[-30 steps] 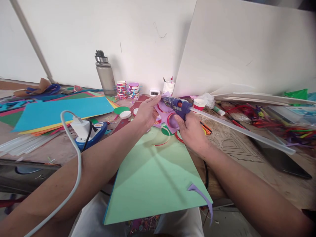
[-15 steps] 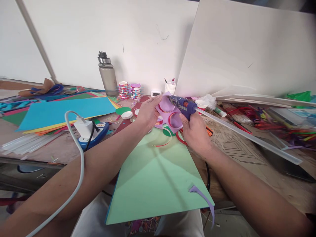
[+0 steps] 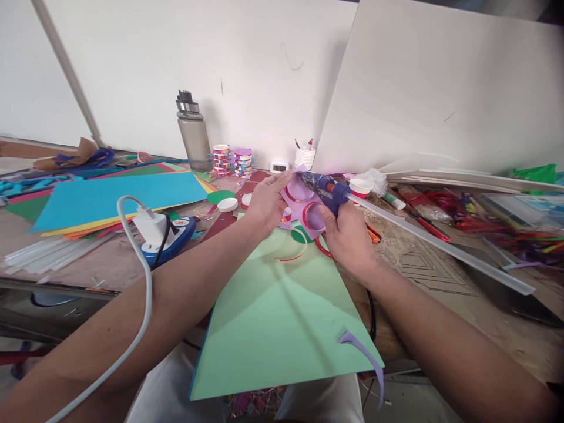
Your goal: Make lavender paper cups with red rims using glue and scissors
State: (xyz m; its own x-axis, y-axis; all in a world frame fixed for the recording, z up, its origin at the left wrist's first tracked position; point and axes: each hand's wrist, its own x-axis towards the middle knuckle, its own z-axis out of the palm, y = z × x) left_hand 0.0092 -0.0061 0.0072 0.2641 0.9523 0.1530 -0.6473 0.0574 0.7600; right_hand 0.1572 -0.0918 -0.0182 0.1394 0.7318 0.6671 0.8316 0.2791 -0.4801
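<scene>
My left hand (image 3: 269,204) is closed on the left edge of a piece of purple paper (image 3: 301,208) that carries several red-edged rings. In my right hand (image 3: 350,238) is a blue hot glue gun (image 3: 328,189), its nozzle at the upper part of the purple paper. A long translucent glue stick (image 3: 440,238) sticks out from the back of the gun toward the right. Beneath both hands lies a light green sheet (image 3: 282,329). On it are a thin curved paper strip (image 3: 299,254) and a purple paper scrap (image 3: 363,355). A dark green disc (image 3: 301,234) shows under the purple paper.
Coloured sheets (image 3: 118,197), spare glue sticks (image 3: 53,255) and a blue power strip (image 3: 176,241) with a white plug lie left. A grey bottle (image 3: 192,138), stacked paper rings (image 3: 221,160) and a small clock (image 3: 279,167) stand behind. Red-handled scissors (image 3: 429,229) lie right.
The view has shifted very slightly. Both hands, the purple paper and the glue gun hold almost the same position as before.
</scene>
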